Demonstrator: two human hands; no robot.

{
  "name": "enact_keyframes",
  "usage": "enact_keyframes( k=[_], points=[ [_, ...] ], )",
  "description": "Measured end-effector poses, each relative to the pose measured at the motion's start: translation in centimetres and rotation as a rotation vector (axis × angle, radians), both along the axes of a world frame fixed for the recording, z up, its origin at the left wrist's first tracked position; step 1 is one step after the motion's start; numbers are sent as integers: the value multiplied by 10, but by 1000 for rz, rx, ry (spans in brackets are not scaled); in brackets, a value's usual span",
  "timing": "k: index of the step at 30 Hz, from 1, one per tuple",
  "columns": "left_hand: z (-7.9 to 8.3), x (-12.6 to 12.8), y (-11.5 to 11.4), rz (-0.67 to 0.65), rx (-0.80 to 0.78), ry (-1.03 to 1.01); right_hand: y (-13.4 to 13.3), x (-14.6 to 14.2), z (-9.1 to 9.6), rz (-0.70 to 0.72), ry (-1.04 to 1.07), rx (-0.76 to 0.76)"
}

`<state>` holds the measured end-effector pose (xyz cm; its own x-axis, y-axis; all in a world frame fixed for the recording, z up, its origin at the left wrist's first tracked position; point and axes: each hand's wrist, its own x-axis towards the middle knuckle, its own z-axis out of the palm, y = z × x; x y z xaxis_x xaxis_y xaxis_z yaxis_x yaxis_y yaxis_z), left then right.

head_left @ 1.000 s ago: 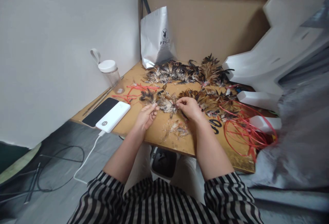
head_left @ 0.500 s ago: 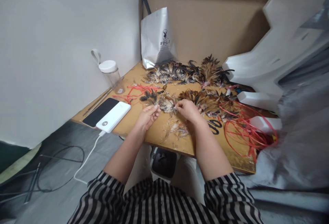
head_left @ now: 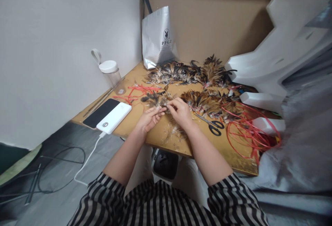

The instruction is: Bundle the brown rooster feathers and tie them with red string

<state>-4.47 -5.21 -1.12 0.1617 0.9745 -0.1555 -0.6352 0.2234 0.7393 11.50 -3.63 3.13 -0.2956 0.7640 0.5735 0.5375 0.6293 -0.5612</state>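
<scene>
My left hand [head_left: 152, 119] is closed in a pinch over the wooden table, with a feather at its thumb and forefinger, mostly covered by the fingers. Close against its fingertips is my right hand [head_left: 181, 113], thumb and fingers pressed together; what lies between them is too small to tell. Just behind the hands lies a small pile of dark and grey feathers [head_left: 153, 98]. A row of brown feather bunches [head_left: 207, 102] is right of my right hand. Loose pale feather bits [head_left: 174, 129] lie below the hands. Black-handled scissors [head_left: 213, 125] rest to the right, blades partly apart.
More feather bunches [head_left: 178, 74] line the back, before a silver bag [head_left: 157, 41]. Red ties [head_left: 141, 89] lie left, and a tangle of red strips [head_left: 249, 132] is right. A bottle [head_left: 112, 75], a phone [head_left: 102, 112] and a white power bank [head_left: 115, 118] occupy the left side.
My right hand has moved left, from the feather pile to my left fingertips. The scissors' blades, hidden before by my right arm, now show. My left hand has barely shifted.
</scene>
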Motion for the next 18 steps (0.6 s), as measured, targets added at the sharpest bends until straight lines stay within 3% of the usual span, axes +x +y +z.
enact_keyframes(
  k=[4,9,15,18],
  points=[
    [0,0,1,24,18,-32,-3,-5,-3,105,-55,-38],
    [0,3,1,149,112,107,4,-6,-9,214,46,-165],
    [-3,5,0,261,223,360,5,-1,-5,295,316,-707],
    [-4,5,0,281,269,429,7,3,-5,322,477,-897]
  ],
)
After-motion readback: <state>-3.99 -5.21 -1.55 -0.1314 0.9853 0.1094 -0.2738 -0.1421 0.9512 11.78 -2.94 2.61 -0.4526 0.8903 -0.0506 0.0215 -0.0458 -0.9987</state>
